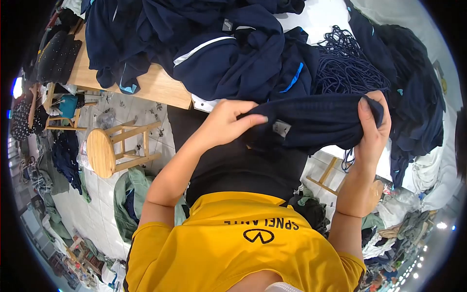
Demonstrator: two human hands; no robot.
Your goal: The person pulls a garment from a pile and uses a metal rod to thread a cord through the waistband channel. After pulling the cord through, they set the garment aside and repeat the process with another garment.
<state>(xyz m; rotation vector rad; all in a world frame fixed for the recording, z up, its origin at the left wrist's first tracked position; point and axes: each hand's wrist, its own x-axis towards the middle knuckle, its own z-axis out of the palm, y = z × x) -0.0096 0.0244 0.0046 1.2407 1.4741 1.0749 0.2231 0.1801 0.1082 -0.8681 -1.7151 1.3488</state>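
Note:
A dark navy garment point(321, 117) is stretched between my two hands above my lap, its gathered waistband along the top and a small pale label near its left end. My left hand point(231, 121) pinches the left end of the band between thumb and fingers. At the other end, my right hand point(374, 117) grips the band, thumb on the near side and fingers behind. Just beyond the garment lies a tangled heap of navy cords point(345, 63). Navy garments with white and blue trim point(233, 53) are piled on the table beyond my hands.
The wooden table edge point(165, 87) runs along the front left. A round wooden stool point(101, 153) stands at the left, with green cloth point(131, 194) below it. More navy cloth point(413, 87) hangs at the right. Part of a person point(29, 114) shows at the far left.

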